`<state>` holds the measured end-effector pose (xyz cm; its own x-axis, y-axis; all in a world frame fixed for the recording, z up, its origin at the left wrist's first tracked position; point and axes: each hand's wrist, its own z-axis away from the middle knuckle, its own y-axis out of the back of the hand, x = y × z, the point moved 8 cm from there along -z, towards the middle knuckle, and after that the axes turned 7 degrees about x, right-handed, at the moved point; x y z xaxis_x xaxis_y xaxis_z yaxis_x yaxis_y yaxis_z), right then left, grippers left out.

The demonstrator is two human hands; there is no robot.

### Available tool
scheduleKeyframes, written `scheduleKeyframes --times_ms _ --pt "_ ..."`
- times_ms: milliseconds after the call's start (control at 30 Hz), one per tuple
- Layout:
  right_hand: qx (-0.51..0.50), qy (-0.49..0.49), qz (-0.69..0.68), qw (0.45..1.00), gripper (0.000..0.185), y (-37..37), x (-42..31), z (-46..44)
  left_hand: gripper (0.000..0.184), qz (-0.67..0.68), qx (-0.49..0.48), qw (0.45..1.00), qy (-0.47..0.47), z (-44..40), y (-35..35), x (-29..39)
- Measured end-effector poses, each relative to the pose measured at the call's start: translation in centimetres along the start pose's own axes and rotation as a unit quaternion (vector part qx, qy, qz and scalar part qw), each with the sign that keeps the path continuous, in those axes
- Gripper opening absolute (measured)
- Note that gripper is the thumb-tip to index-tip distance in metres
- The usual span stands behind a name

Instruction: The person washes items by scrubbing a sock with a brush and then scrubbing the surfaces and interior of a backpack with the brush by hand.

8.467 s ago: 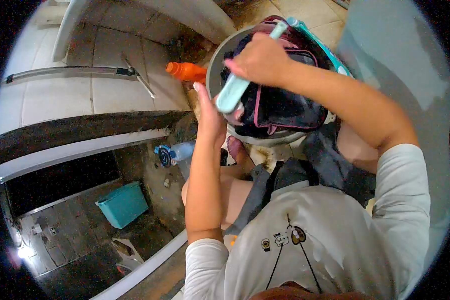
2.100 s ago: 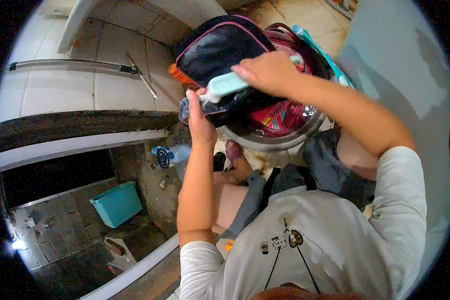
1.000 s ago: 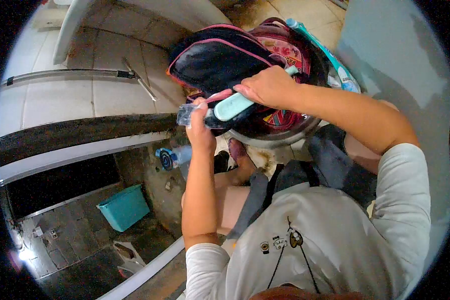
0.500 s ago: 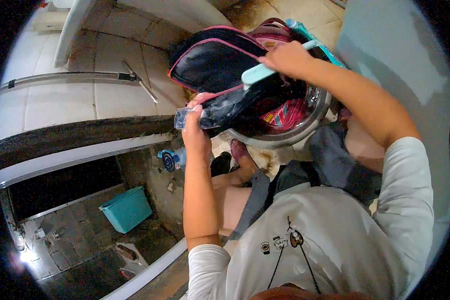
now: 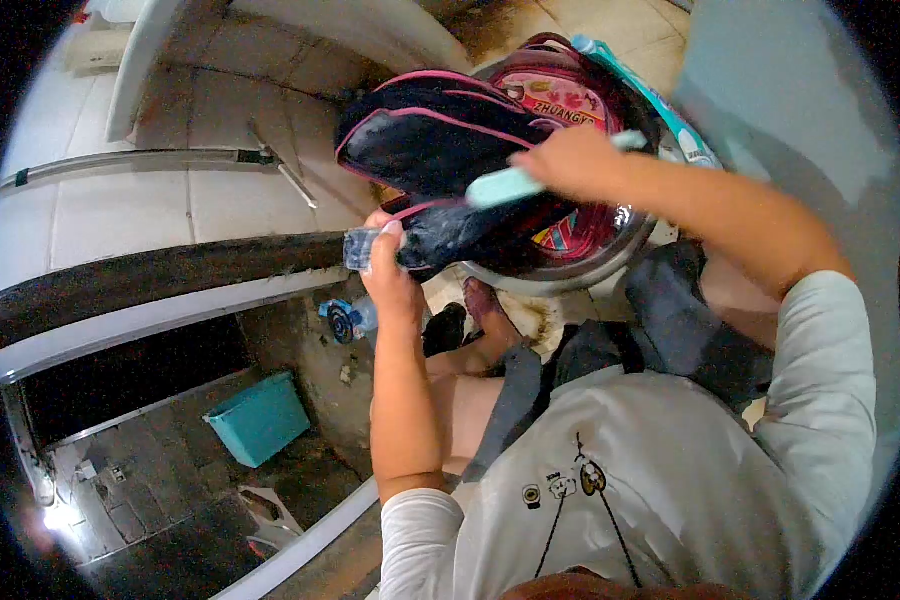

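Note:
My left hand grips the near left edge of a black bag with pink piping, beside a clear, shiny flap. My right hand is closed round a light teal brush, whose head lies over the bag's dark fabric; its bristles are hidden underneath. The bag rests across a grey basin, its wet panel hanging over the left side. A red and pink bag with printed letters sits in the basin behind it.
A long teal and white object leans at the basin's far right. Left of my legs are a blue-capped clear bottle and, lower down, a teal bin. A metal rail runs along the tiles at left.
The black bag came up over the basin's left side, exposing the red bag. Lately the brush moved over the fabric, shifting right and back, while my left hand kept its grip on the edge.

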<state>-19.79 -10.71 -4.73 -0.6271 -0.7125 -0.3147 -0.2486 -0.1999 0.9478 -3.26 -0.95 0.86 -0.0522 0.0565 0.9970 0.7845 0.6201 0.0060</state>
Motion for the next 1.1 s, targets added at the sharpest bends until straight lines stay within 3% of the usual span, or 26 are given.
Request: scheduleKeyframes --times_ms 33,67,200,333,367,433,500,567,600,633,667,700,767,800,867,900,967,1000,1067,1100 --pt "-0.006 -0.015 -0.038 0.999 0.044 0.3 -0.9 0.3 0.011 0.028 0.012 0.999 0.025 0.2 -0.2 -0.1" --pt "0.010 -0.003 -0.032 0.999 0.047 0.1 -1.8 0.9 0.011 -0.033 -0.036 0.999 0.006 0.5 -0.4 -0.3" --pt "-0.021 -0.052 0.031 0.998 0.048 -1.7 4.7 0.2 0.012 -0.095 -0.083 0.990 -0.069 0.9 -1.2 1.0" --pt "-0.016 -0.044 -0.096 0.994 0.046 -1.3 -1.1 1.5 0.013 -0.032 -0.032 0.999 -0.012 0.5 -0.9 0.4" --pt "-0.020 0.000 -0.097 0.995 0.045 -0.8 -2.6 2.3 0.013 -0.035 -0.031 0.999 -0.008 0.8 -0.6 0.0" --pt "-0.007 -0.004 -0.102 0.995 0.048 0.1 -1.2 2.6 0.012 -0.048 -0.043 0.998 -0.020 0.8 -0.5 -0.2" --pt "-0.085 -0.047 -0.006 0.995 0.052 -2.9 3.5 2.0 0.012 -0.031 -0.050 0.998 -0.016 0.7 -1.2 0.7" --pt "-0.069 -0.134 -0.018 0.988 0.054 -2.5 5.9 1.5 0.014 0.004 -0.045 0.999 0.013 0.5 -0.7 0.7" --pt "-0.022 -0.137 -0.110 0.984 0.055 -2.1 5.8 1.0 0.015 0.030 -0.050 0.996 0.062 -0.1 -0.1 -0.5" --pt "-0.027 -0.135 -0.111 0.984 0.055 -1.5 5.1 0.8 0.015 0.029 -0.046 0.996 0.066 -0.2 -0.1 -0.7" --pt "-0.034 -0.138 -0.304 0.942 0.054 -0.9 3.7 0.6 0.015 0.026 -0.053 0.997 0.055 -0.3 -0.3 -0.6" --pt "-0.035 -0.136 -0.483 0.864 0.054 -0.2 2.2 0.4 0.016 0.024 -0.063 0.997 0.042 -0.4 -0.5 -0.4" --pt "-0.115 -0.211 -0.583 0.777 0.054 -2.5 0.6 0.7 0.017 0.008 -0.116 0.993 0.026 -0.6 -1.3 -0.5" --pt "-0.170 -0.227 -0.538 0.794 0.054 -2.9 0.4 0.8 0.018 0.031 -0.138 0.989 0.033 -0.5 -1.8 -0.5" --pt "-0.174 -0.219 -0.541 0.793 0.056 -2.0 0.1 0.5 0.019 0.052 -0.161 0.985 0.039 -0.6 -2.4 -0.2" --pt "-0.160 -0.207 -0.548 0.794 0.056 -2.5 0.4 -0.2 0.022 0.001 -0.158 0.987 0.020 -0.8 -2.3 0.0" --pt "-0.034 -0.228 -0.532 0.815 0.054 -2.3 2.9 -1.9 0.025 -0.052 -0.155 0.987 -0.002 -1.2 -2.3 1.0" --pt "-0.049 -0.296 -0.546 0.782 0.051 -2.1 3.7 -1.7 0.031 -0.164 -0.135 0.977 0.015 -1.2 -2.1 1.2" --pt "0.001 -0.279 -0.575 0.769 0.052 -0.7 4.5 -1.8 0.045 -0.393 -0.125 0.911 0.009 -1.5 -0.5 0.9" --pt "0.017 -0.282 -0.566 0.775 0.055 -0.3 4.9 -1.8 0.045 -0.394 -0.126 0.911 0.007 -1.9 0.2 1.6"
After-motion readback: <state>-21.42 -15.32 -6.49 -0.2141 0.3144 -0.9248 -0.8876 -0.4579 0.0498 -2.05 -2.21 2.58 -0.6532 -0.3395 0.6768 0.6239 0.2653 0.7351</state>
